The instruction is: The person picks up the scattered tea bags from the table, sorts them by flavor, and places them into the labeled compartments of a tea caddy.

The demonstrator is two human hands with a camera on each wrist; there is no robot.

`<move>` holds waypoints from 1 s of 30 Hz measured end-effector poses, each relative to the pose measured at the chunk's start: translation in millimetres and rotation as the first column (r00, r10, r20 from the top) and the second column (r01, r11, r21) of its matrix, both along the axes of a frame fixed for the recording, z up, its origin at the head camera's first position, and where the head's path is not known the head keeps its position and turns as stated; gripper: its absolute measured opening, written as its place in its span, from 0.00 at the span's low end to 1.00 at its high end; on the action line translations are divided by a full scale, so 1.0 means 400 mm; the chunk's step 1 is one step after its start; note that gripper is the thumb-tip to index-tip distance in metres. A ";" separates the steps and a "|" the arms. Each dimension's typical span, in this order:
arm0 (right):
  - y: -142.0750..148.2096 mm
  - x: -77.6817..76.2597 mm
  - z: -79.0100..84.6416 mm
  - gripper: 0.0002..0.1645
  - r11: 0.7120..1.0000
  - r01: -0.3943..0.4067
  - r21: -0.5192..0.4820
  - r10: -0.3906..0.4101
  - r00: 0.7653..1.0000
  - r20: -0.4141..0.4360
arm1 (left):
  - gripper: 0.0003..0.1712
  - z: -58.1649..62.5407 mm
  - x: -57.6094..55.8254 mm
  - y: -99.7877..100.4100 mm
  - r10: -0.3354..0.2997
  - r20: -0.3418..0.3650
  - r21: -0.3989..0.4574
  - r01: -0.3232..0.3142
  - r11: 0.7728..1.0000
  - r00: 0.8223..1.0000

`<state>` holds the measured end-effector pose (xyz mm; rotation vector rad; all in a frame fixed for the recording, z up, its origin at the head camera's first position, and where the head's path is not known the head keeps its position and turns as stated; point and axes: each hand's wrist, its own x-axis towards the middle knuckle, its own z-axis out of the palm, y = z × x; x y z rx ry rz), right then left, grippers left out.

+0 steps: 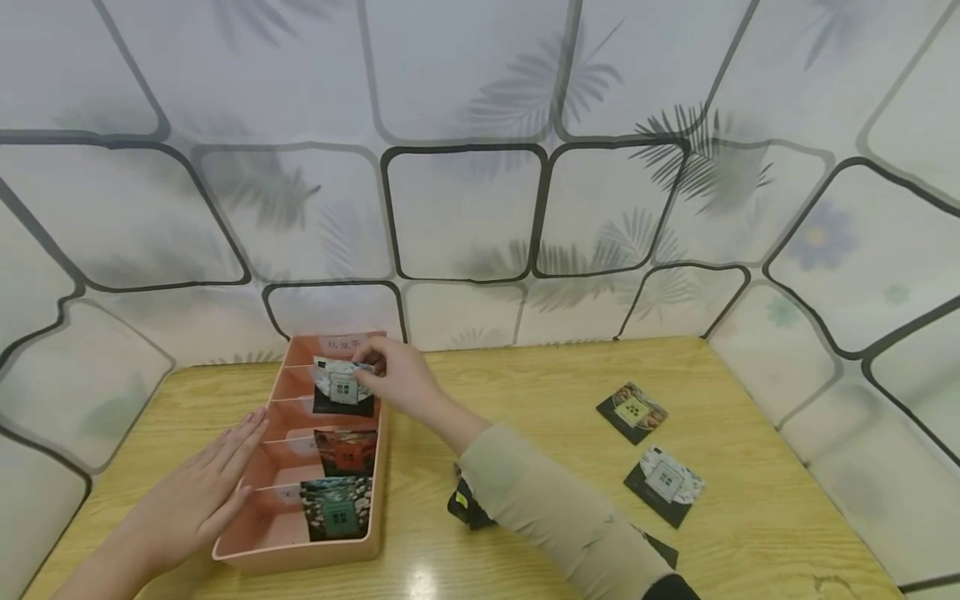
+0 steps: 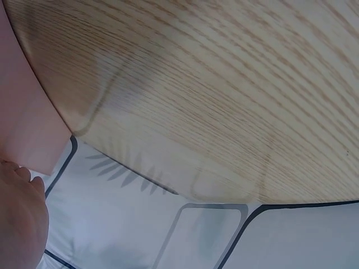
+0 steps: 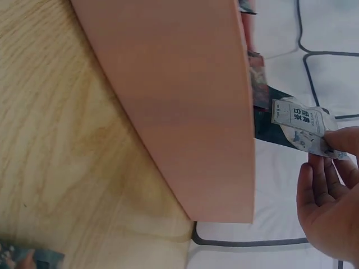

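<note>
The left hand (image 1: 187,496), fingers straight, touches the left rim of a pink divided box (image 1: 315,560) holding green-labelled tea sachets (image 1: 337,510) and, behind, red sachets (image 1: 349,454). Farther back, the right hand (image 1: 401,377) pinches a black-and-white tea sachet (image 1: 343,388) at the box; only the right wrist view shows the thumb's full grip.

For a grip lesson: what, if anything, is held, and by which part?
The right hand pinches a black-and-white tea sachet by its white upper end; the left hand touches the pink divided box.
</note>
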<state>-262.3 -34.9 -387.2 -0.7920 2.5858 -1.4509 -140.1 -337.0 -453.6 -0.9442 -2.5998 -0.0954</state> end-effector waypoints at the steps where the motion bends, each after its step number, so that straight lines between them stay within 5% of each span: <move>1: -0.003 0.001 -0.005 0.07 1.000 0.000 0.011 0.000 1.000 -0.006 | 0.46 0.001 0.000 0.001 -0.002 -0.003 0.000 0.002 1.000 1.000; 14: -0.011 0.000 -0.055 0.04 0.978 0.017 0.209 0.003 0.996 -0.091 | 0.45 0.002 0.003 0.002 -0.010 0.003 0.009 0.010 1.000 1.000; 30: -0.023 -0.004 -0.088 0.03 0.954 0.065 0.292 -0.003 0.978 -0.207 | 0.46 0.001 0.003 0.001 -0.005 0.009 0.002 0.005 1.000 1.000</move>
